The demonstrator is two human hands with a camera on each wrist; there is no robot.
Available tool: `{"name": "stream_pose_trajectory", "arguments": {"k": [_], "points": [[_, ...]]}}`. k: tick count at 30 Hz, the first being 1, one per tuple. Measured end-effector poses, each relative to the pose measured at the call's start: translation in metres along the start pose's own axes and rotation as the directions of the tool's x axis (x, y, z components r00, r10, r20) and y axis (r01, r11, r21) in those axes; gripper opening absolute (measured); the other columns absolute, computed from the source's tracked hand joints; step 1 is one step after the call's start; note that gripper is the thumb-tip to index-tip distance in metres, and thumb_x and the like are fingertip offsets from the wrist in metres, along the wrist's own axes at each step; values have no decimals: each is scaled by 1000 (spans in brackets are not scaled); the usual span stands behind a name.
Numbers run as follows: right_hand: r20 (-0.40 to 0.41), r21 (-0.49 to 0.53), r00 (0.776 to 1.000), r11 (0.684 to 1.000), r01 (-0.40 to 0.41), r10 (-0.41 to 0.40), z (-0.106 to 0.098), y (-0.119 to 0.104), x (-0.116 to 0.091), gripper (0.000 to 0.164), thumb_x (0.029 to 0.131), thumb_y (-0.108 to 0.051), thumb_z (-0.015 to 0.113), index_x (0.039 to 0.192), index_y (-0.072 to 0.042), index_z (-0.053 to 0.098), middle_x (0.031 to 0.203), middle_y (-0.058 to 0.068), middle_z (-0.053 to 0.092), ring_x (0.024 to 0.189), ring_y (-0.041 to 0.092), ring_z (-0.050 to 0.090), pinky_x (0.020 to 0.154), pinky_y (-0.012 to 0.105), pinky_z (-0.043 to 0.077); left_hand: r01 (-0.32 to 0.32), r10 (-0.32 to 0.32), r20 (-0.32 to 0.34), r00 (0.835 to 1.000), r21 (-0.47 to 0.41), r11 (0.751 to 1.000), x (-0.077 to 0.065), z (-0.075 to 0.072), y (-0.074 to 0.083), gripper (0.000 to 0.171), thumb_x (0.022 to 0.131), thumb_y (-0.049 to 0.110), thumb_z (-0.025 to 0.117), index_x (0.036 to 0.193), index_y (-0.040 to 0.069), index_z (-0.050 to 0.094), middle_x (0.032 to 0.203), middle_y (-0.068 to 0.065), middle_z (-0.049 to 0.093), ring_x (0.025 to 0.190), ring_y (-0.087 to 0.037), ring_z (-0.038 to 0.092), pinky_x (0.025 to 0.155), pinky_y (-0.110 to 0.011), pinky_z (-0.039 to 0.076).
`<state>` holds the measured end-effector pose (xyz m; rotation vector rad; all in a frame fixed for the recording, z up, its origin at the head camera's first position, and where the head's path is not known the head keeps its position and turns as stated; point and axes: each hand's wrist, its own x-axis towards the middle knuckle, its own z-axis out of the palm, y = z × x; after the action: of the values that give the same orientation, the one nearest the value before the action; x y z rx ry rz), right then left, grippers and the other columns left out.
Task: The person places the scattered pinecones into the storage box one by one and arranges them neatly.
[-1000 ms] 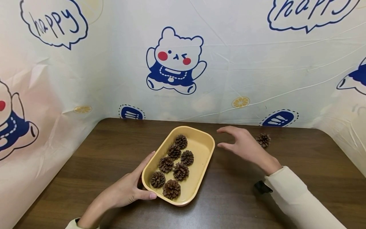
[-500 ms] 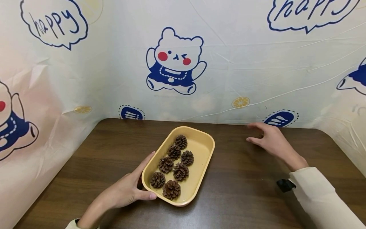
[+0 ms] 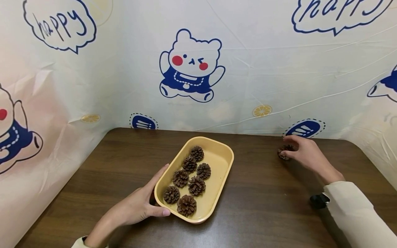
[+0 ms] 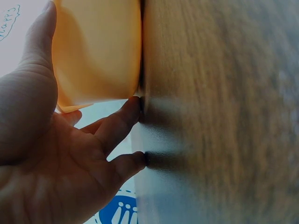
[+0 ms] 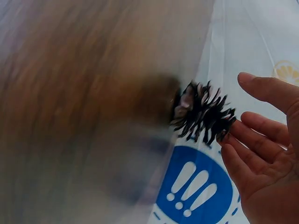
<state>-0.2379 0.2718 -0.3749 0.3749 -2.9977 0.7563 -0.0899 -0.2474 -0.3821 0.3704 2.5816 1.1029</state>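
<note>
A pale yellow rectangular tray [image 3: 218, 196] stands at an angle on the table, with several brown pine cones [image 3: 196, 186] inside, mostly along its left side. My left hand [image 3: 136, 203] rests against the tray's near left corner, thumb at the near end and straight fingers along the long side. In the left wrist view, fingertips [image 4: 135, 103] touch the tabletop beside the tray wall. At the back right, my right hand [image 3: 310, 155] is around a single pine cone [image 3: 283, 152]. In the right wrist view its fingers touch the cone, while the thumb [image 5: 261, 88] stands apart from it.
The dark wooden table [image 3: 254, 206] ends at the back against a printed cloth [image 3: 248, 69] with bear drawings. The same cloth runs along the left and right sides. A black band [image 3: 319, 200] shows at the right sleeve [image 3: 353, 203].
My right hand has moved right from beside the tray to the lone pine cone, its fingers now around it. The left hand and the tray have stayed put.
</note>
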Motion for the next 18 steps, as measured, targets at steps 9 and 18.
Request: {"name": "stream_pose_trajectory", "arguments": {"k": [9,18], "points": [[22,2,1000,1000,-10,10,1,16,-1,60,94,-25,79,139,9,58,137,37,61,128,56,55,103,67,44,-3,3,-2,1000,0,1000,0,0,0,125,79,46,89,168,44,0,165,-26,37,135,-42,53,111,-69,37],[31,-9,999,1000,-18,18,1,21,-1,60,94,-31,79,137,6,60,134,35,64,124,55,58,100,67,45,-12,12,-7,1000,3,1000,-1,0,0,125,80,47,88,168,44,0,165,-27,37,134,-42,54,111,-68,38]]}}
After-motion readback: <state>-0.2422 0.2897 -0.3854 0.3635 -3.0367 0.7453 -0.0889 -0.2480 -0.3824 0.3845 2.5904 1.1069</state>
